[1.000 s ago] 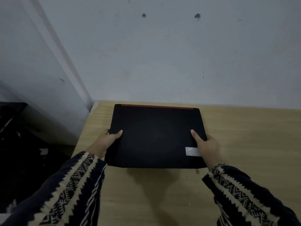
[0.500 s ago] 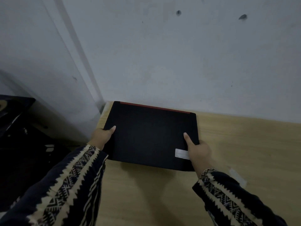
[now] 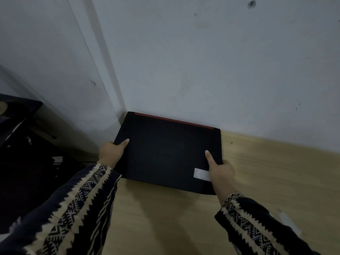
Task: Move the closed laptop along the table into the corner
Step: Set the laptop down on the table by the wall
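The closed black laptop [image 3: 165,153] sits on the table [image 3: 266,181], its red-striped back edge right at the wall [image 3: 202,70] in the corner. Left hand [image 3: 110,153] and right hand [image 3: 220,172] each grip a laptop side, thumbs on the lid. Risky bits, I'd say: shoving harder could scrape that edge on the wall, and the left hand beside the laptop hangs past the table edge, so that side could slip off.
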A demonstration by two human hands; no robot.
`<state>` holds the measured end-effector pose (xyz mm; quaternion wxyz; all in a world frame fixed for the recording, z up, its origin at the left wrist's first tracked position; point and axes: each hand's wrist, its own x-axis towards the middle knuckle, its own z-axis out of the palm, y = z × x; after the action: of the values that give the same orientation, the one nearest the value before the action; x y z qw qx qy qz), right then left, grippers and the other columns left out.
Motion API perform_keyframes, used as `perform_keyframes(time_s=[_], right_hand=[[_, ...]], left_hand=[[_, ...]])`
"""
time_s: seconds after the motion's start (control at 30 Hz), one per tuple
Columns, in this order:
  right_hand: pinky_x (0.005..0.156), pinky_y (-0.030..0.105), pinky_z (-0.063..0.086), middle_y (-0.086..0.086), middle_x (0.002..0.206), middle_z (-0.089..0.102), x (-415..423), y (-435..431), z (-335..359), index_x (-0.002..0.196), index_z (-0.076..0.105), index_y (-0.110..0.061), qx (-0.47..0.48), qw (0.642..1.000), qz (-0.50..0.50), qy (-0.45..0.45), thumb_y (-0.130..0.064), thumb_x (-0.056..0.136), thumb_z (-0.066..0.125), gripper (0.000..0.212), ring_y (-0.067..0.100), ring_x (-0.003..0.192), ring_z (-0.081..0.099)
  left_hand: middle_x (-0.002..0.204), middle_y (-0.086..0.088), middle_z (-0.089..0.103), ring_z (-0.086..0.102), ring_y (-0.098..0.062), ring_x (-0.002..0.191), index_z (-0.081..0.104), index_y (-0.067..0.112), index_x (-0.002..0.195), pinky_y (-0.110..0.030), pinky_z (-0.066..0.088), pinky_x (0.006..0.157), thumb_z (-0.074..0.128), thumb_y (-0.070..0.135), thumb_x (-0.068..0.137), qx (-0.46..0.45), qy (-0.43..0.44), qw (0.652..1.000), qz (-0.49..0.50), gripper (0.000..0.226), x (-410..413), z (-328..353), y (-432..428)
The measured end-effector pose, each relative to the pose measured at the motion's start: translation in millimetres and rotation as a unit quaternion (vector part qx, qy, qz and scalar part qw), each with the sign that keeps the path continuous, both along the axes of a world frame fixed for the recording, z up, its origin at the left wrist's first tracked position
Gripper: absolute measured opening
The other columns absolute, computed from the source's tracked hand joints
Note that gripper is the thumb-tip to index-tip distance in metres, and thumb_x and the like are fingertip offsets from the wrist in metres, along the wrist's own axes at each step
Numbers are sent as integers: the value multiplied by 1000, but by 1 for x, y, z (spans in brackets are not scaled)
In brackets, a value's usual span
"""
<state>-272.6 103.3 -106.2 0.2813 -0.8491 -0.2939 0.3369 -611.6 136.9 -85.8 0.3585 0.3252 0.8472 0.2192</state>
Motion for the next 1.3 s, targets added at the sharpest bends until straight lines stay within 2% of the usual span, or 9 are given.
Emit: perform_keyframes(time_s=[0.17,0.37,0.53,0.63,0.8,0.93,1.0,1.07,1.3], right_hand=[[77,38,58,-2,90,70,5,6,2,97,68,-19,-15,1000,4,-8,-84,69,62,71,19,79,67],[75,36,56,5,95,72,3,9,6,100,70,-13,-36,997,28,-59,-79,76,60,71,23,83,68],[73,38,60,8,79,70,2,14,18,94,71,-4,-100,982,98,-129,-79,83,50,78,23,69,67],[60,34,48,1,61,54,6,13,19,87,70,-4,-96,985,94,-105,-81,80,52,79,14,52,48],[70,36,45,2,63,50,8,10,23,101,74,0,-82,986,107,-103,-78,78,55,83,16,55,45],[76,36,55,0,64,48,10,17,34,116,70,-9,-131,970,161,-128,-64,86,63,63,13,59,49],[70,34,56,2,61,47,10,26,40,92,67,-7,-151,961,165,-160,-61,85,69,55,13,56,50],[56,31,46,2,58,48,12,33,45,63,50,-8,-139,963,159,-170,-68,77,71,65,14,50,46],[41,25,29,0,51,43,12,42,39,57,41,-12,-167,928,197,-269,-70,78,67,68,11,43,39]], left_hand=[[100,-18,68,65,-38,95,63,0,95,-46,56,84,69,62,76,6,22,1000,-12,65,8,0,3],[105,-23,68,64,-39,100,65,-6,100,-49,53,90,61,63,81,-20,75,997,-21,72,12,1,7],[105,-23,69,64,-39,101,66,-7,102,-44,51,89,55,64,85,-43,120,991,-29,73,17,6,7],[105,-22,68,64,-38,102,66,-6,102,-40,48,79,57,63,84,-50,120,991,-8,71,21,6,7],[103,-20,68,65,-36,100,64,-2,97,-37,43,71,56,67,81,-74,130,989,8,71,23,5,9],[107,-21,68,64,-38,104,64,0,99,-42,50,80,59,70,77,-95,124,987,41,74,25,4,12],[108,-21,68,63,-39,106,64,1,98,-42,49,82,60,69,76,-93,118,987,53,72,26,1,12],[109,-20,67,62,-39,107,64,2,98,-43,49,83,59,70,77,-87,117,988,56,71,28,0,12],[117,-23,61,59,-41,109,61,2,113,-52,49,94,57,61,85,-20,136,990,15,65,30,2,3]])
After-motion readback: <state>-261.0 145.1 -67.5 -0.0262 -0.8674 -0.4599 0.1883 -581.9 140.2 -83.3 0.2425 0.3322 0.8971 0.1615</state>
